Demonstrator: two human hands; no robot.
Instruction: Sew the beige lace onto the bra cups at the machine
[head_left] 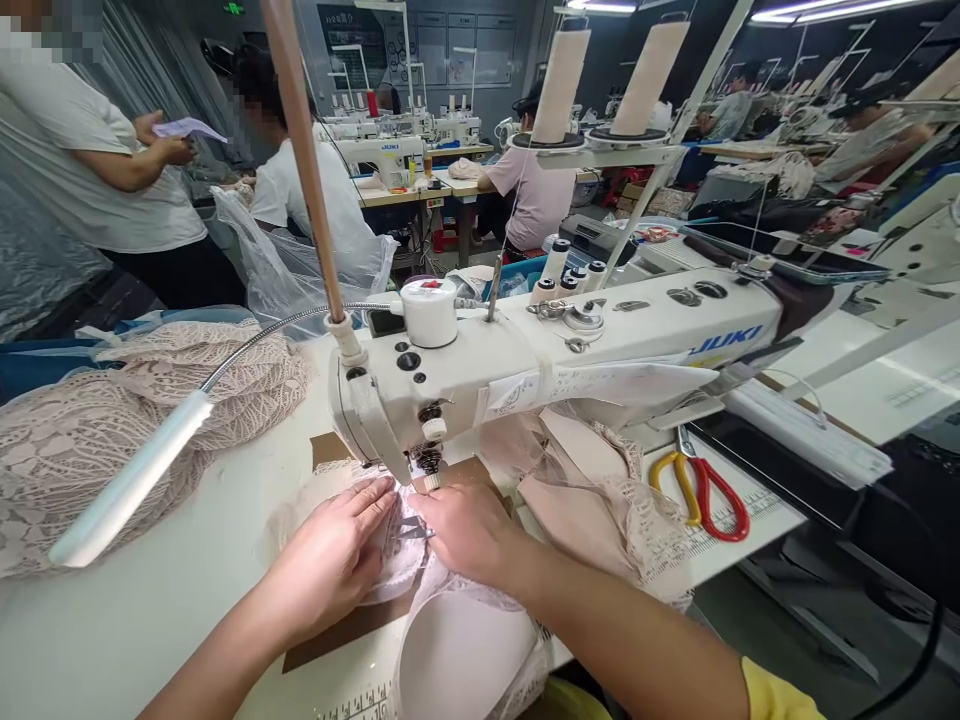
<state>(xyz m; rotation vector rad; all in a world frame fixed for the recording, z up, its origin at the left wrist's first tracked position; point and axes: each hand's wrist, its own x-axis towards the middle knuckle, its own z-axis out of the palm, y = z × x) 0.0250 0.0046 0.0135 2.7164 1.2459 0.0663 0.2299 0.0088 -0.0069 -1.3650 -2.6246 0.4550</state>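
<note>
My left hand (334,560) lies flat on pale pink lace fabric (390,575) just left of the needle, its fingers stretched toward the presser foot (429,478). My right hand (465,528) rests on the same piece to the right of the needle, fingers curled and pinching the lace together with small metal snips (411,530). A padded pink cup (457,655) of the garment hangs toward me at the table's front edge. The white JUKI sewing machine (570,350) stands over both hands.
A heap of pink lace (112,430) lies at the left, under a white gooseneck lamp (127,490). More pink pieces (600,500) and red-and-yellow scissors (705,490) sit to the right. Thread cones (645,75) stand behind. Other people work at machines farther back.
</note>
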